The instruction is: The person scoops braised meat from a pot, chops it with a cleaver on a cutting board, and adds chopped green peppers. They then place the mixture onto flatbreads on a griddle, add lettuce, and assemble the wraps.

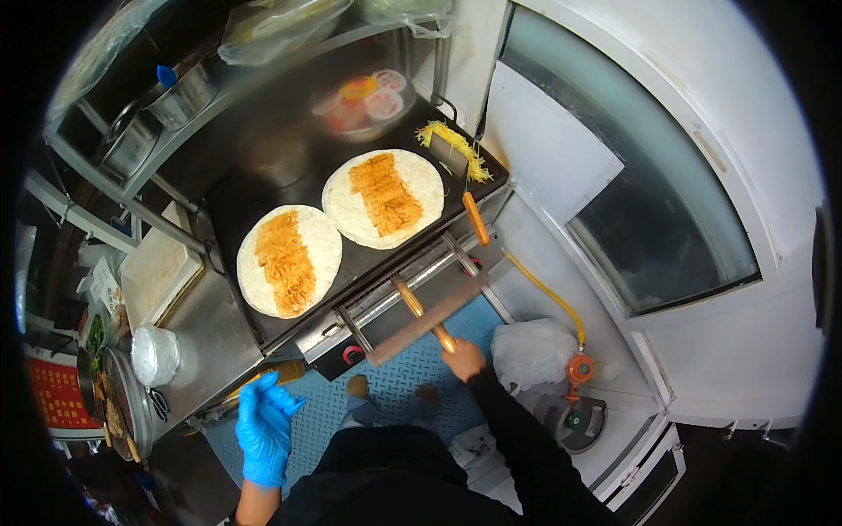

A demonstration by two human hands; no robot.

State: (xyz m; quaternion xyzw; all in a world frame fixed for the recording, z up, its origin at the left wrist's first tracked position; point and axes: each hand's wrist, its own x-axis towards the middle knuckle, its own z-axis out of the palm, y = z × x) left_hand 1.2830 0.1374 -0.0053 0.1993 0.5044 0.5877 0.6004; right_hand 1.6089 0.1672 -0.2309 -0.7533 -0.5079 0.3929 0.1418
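Note:
Two round flatbreads, one at the left (247,266) and one at the right (335,204), lie side by side on a black griddle (358,260). Each bears a broad band of orange-brown sauce or topping. My bare right hand (464,360) is closed on a wooden handle, over the floor in front of the griddle; a long, blurred brown board or blade (427,322) crosses near that handle. Another wooden rod (408,296) lies beyond it. In a blue glove, my left hand (266,427) is raised left of my body, fingers partly curled, with nothing visible in it.
A scraper with a wooden handle (475,218) rests beside yellow shreds (454,139) at the griddle's right end. Behind stands a bowl of lidded cups (362,125). The left counter (210,329) holds a wrapped white stack (155,355). A yellow hose (546,283) runs to a gas regulator.

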